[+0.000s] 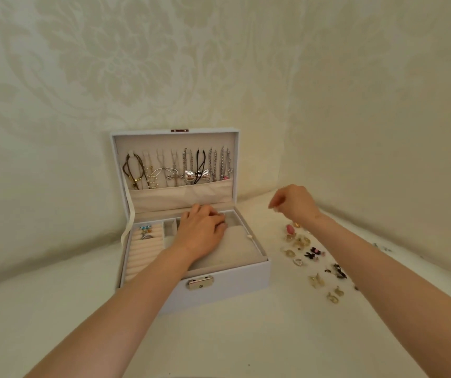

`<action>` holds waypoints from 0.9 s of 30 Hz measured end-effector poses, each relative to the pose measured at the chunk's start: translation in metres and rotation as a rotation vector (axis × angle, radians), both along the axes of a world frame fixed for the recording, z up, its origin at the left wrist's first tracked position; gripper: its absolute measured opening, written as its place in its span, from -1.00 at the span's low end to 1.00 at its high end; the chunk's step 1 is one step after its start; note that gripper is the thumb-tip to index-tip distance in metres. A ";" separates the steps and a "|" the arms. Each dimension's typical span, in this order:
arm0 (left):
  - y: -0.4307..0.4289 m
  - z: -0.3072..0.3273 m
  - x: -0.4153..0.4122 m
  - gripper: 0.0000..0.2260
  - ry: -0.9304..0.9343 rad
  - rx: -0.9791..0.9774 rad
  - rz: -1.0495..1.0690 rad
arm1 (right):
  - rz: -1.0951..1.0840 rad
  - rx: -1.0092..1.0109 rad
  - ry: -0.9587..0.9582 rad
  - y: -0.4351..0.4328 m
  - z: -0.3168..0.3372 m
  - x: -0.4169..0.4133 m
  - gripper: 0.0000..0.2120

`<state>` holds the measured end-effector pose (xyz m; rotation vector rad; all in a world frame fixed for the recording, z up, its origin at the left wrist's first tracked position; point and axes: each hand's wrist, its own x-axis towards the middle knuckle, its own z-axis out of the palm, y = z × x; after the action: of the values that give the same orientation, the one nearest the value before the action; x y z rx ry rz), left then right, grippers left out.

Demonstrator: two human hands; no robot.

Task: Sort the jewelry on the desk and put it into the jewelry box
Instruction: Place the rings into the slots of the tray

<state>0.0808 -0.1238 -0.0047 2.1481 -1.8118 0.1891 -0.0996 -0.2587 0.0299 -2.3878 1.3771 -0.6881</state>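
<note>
My left hand [201, 231] rests in the open jewelry box [227, 293], fingers bent over its rear compartments — likely steadying it — while my right hand [292, 203] hovers, fingertips bunched, above loose earrings [300, 241] on the desk [246, 336]; whether either grips anything, I cannot tell.

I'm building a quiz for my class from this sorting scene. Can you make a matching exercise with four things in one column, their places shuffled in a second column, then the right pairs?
Things
1. necklaces
2. rings
3. loose earrings
4. metal clasp

Places
A. on the desk, right of the jewelry box
B. on the box's front wall
C. hanging inside the open lid
D. in the ribbed rolls at the box's left

Pairs: 1-C, 2-D, 3-A, 4-B
</note>
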 end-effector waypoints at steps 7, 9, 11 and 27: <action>0.001 -0.001 0.000 -0.67 -0.021 -0.003 0.006 | 0.078 0.094 0.270 -0.016 -0.019 -0.027 -0.70; 0.001 0.000 -0.001 -0.66 -0.014 -0.009 0.009 | 0.084 0.104 0.289 -0.017 -0.024 -0.027 -0.72; 0.001 0.000 0.000 -0.66 -0.001 -0.023 0.013 | 0.078 0.110 0.278 -0.018 -0.027 -0.027 -0.74; 0.002 0.004 -0.003 -0.77 0.252 -0.280 -0.001 | 0.210 0.417 -0.570 0.051 0.013 0.032 -0.82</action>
<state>0.0779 -0.1216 -0.0004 1.8835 -1.5446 0.1533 -0.0681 -0.2073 0.0428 -1.7849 0.9048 -0.8386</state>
